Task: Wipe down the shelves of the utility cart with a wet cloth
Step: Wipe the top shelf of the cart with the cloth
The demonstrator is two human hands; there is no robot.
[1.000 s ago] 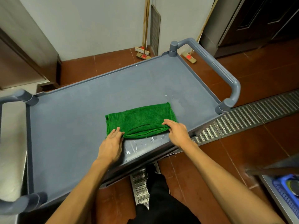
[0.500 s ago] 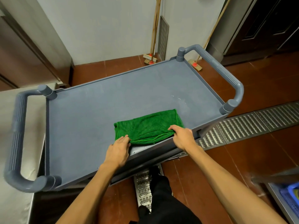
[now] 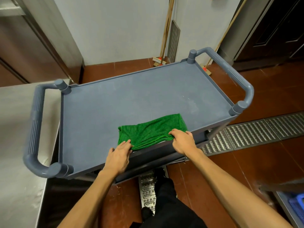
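Left hand [image 3: 119,157] is laid with fairly straight fingers on the near left corner of the cloth [image 3: 153,129]; the near right edge is pinched by the curled fingers of the right hand [image 3: 182,142]. The cloth (green, folded, slightly bunched at the right hand) is spread on the top shelf [image 3: 131,102], against its near rim and towards its right end. Brooms [image 3: 162,60] are leaned against the wall behind.

Commercial kitchen (steel counter [image 3: 16,129], floor drain [image 3: 246,134])

Forearms [image 3: 92,195] bare; black trousers [image 3: 171,209]; dark shoes [image 3: 159,174].
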